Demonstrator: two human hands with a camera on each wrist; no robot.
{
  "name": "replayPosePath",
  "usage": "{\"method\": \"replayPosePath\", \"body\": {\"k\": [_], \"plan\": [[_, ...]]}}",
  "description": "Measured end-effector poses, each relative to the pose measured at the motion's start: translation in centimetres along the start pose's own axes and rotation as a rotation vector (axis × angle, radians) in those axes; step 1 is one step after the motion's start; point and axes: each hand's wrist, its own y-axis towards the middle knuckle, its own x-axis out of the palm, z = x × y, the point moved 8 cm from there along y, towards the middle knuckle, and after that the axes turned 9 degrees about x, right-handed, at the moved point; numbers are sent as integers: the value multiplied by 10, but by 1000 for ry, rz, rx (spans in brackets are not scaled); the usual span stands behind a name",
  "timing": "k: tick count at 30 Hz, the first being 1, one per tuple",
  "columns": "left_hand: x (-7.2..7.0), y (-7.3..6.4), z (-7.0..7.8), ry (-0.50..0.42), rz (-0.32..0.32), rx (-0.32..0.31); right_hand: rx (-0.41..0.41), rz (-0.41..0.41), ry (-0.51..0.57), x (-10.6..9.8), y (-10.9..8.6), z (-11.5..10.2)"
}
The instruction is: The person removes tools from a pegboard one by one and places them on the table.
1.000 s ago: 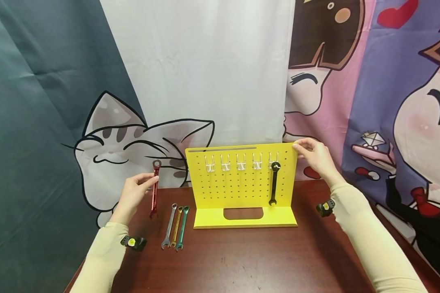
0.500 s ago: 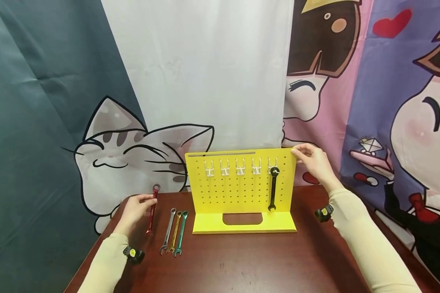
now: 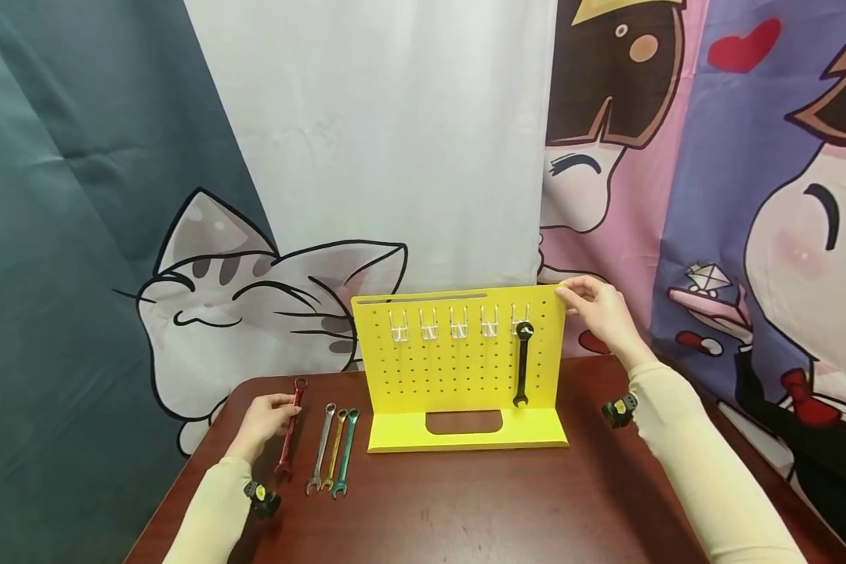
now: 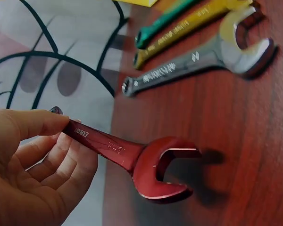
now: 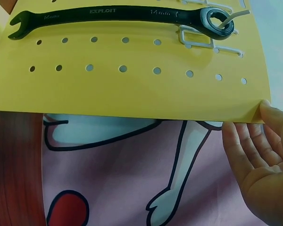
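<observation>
My left hand [image 3: 259, 427] pinches a red combination wrench [image 3: 288, 440] between thumb and fingers, left of the other wrenches. In the left wrist view its open jaw end hangs close over the table, with a shadow beside it. Its ring end points away from me. My right hand [image 3: 601, 312] pinches the upper right corner of a yellow pegboard stand [image 3: 437, 384], thumb in front and fingers behind. A black combination wrench [image 3: 522, 368] marked 14 mm hangs by its ring on the rightmost white hook [image 5: 198, 38].
Silver [image 3: 320, 450], gold [image 3: 334, 450] and green [image 3: 346, 454] wrenches lie side by side on the brown table [image 3: 465, 501], left of the stand. Several white hooks [image 3: 458, 325] without wrenches line the board's upper part. A cartoon-printed curtain [image 3: 395, 157] hangs behind.
My left hand has come down toward the table with the red wrench, whose lower end has swung slightly left. The right hand keeps its hold on the board's corner.
</observation>
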Motion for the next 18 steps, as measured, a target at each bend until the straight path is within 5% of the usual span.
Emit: {"method": "replayPosePath", "body": {"k": [18], "plan": [[20,-4,-24,-9,-84,-16,10,9,0,0,2,0]]}}
